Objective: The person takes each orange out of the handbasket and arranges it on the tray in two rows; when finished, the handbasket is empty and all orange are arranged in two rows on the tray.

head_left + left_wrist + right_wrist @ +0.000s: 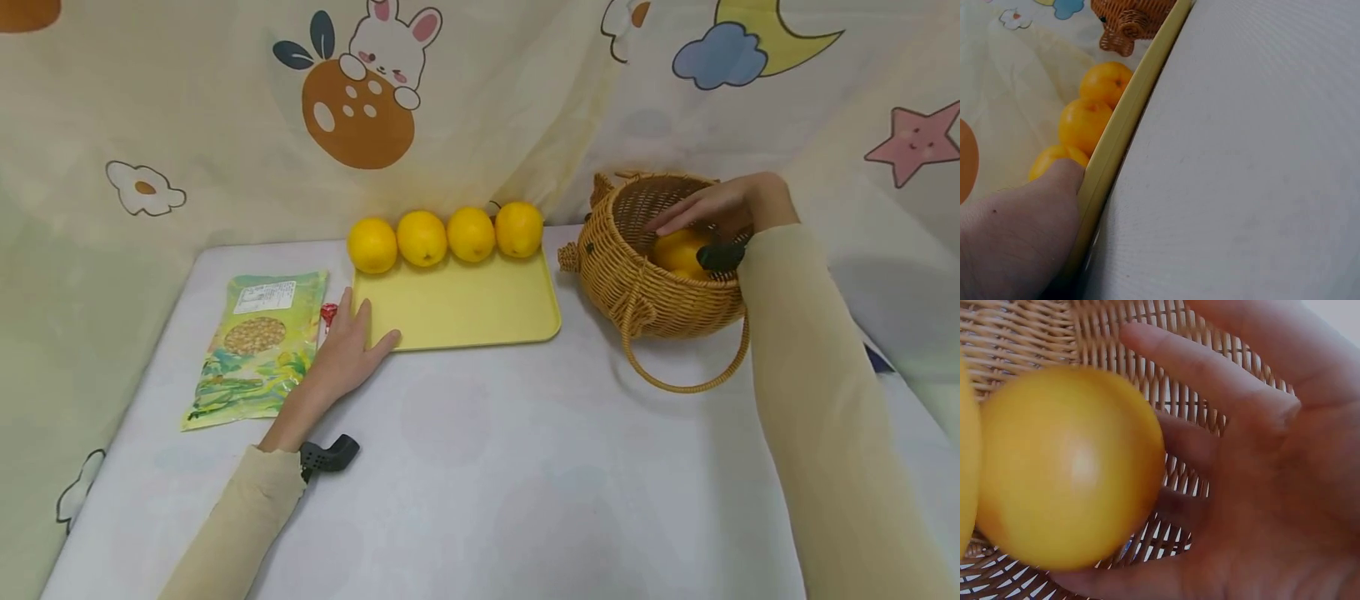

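My right hand (705,204) reaches down into the brown wicker basket (660,304) at the right. In the right wrist view, its spread fingers surround a round yellow fruit (1072,469), one finger standing apart above it and another along its underside. A second yellow fruit (966,456) touches the first one's left side. My left hand (348,346) rests at the left front corner of the yellow tray (465,308), fingers spread and thumb on its front edge. Several round yellow fruits (422,238) line the tray's back edge; one has a dark stem.
Left of the tray lies a yellow-green bag (258,333) picturing grains. A small red-wrapped item (328,313) sits between bag and tray, partly behind my left hand. The basket's handle (686,387) hangs forward over the white table (487,467). A printed cloth (510,100) rises behind.
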The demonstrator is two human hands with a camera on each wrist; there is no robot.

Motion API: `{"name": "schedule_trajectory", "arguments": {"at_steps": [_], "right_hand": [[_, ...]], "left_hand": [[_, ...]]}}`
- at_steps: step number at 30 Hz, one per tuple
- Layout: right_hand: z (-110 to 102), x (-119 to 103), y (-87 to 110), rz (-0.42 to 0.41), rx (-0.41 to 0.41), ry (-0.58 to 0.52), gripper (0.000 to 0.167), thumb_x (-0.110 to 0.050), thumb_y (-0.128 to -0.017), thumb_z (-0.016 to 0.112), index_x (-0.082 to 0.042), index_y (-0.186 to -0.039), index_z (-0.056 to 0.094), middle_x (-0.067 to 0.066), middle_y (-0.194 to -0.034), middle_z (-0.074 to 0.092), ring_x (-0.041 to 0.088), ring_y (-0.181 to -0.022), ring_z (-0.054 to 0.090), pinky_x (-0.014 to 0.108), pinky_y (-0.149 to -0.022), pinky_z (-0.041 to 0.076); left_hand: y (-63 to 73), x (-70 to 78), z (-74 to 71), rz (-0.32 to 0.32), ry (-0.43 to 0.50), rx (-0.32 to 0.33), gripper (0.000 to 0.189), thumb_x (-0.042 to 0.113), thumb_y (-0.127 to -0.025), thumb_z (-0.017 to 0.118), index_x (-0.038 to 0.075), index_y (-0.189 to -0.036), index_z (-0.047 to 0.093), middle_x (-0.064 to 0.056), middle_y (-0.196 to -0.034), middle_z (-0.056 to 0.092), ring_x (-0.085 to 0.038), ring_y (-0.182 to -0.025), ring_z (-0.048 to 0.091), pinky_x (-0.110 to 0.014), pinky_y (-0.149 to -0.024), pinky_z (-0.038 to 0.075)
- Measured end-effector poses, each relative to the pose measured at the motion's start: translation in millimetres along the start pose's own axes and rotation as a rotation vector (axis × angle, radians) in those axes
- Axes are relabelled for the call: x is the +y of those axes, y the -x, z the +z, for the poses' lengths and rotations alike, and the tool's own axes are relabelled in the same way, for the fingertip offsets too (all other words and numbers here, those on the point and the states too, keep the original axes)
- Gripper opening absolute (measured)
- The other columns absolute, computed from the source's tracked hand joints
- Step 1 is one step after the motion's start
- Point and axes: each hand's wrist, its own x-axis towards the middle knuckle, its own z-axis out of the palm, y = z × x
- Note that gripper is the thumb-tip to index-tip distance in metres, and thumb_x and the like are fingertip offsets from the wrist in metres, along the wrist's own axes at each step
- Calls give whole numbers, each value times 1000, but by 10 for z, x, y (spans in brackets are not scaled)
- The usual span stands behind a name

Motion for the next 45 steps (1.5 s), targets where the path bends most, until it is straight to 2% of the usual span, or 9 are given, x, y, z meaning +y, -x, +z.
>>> {"name": "schedule_trajectory", "arguments": {"at_steps": [8,12,19,22,25,32,36,40,45], "right_hand": [[48,-59,-112,16,-8,-17,72,-40,-101,47,-17,-158,8,19,-162,-14,45,-149,-3,65,-117,14],[72,-85,-158,42,2,-4,79,-41,-99,50,-17,-158,3,21,-161,-17,45,-148,7,61,-117,22],[70,-71,-223,87,-31,-69,85,-39,-98,54,-15,-157,-4,23,-158,1,30,-137,33,38,-109,39],[72,-64,-231,99,-36,-62,86,-39,-98,54,-14,-157,-4,24,-157,7,25,-132,38,34,-105,43],[77,-65,-237,106,-38,-68,86,-39,-98,54,-15,-157,-3,24,-154,12,23,-129,42,34,-103,45],[58,-56,-251,101,-38,-60,87,-39,-98,54,-14,-156,-6,24,-155,6,26,-128,41,36,-104,44],[57,-36,-260,81,-31,-54,84,-39,-99,52,-12,-156,-4,24,-153,13,23,-124,45,35,-101,47],[62,-32,-258,34,-6,-50,81,-38,-100,51,-11,-156,-2,24,-151,17,21,-120,49,35,-98,49],[70,-56,-184,-23,72,-9,81,-40,-99,50,-12,-156,-1,22,-155,7,28,-127,44,38,-99,49]], "left_hand": [[21,-18,-23,-2,4,4,91,61,-96,41,-4,-153,13,-18,-162,-18,-40,-151,-1,-58,-120,14],[31,-17,-32,-8,3,3,91,61,-96,41,-4,-153,13,-18,-162,-17,-40,-151,0,-58,-120,14],[29,8,-42,-7,5,1,92,61,-95,41,-4,-153,13,-18,-162,-17,-39,-151,-1,-59,-120,14],[24,17,-44,-8,2,-3,91,61,-95,41,-4,-153,13,-18,-162,-17,-39,-151,-1,-58,-120,14],[19,20,-47,-10,-5,-7,91,60,-96,41,-3,-154,12,-18,-162,-17,-40,-151,0,-58,-120,14],[3,22,-51,-15,-4,-9,91,60,-96,42,-3,-154,12,-18,-162,-17,-39,-151,0,-58,-120,15],[0,11,-41,-10,1,-8,90,60,-96,42,-3,-154,12,-18,-162,-17,-40,-151,0,-57,-120,14],[1,1,-28,-12,-1,-9,91,60,-96,42,-3,-154,12,-18,-162,-17,-40,-151,0,-57,-120,15],[6,-1,-24,-13,0,-8,90,59,-96,42,-3,-154,13,-19,-162,-16,-40,-151,0,-57,-120,15]]}}
